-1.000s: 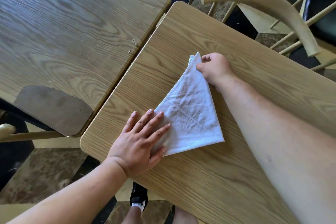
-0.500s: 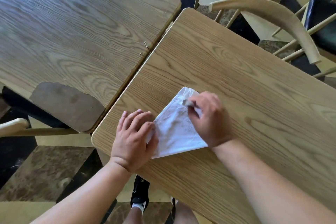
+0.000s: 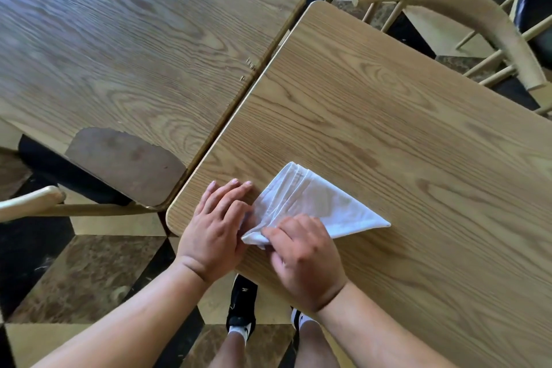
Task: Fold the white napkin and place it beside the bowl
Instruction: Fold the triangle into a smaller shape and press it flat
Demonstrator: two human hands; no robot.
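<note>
So that the fold is kept, the napkin is pinned by the flat, spread left hand; its corner is pinched in the right hand fingers.

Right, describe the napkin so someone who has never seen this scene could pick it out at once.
Two wood-grain tables meet edge to edge; look at the lighter right-hand table, near its corner closest to the person. There the white napkin lies folded into a triangle, with the left hand at its edge and the right hand pinching its near corner. It is the only white cloth on either table.
</note>
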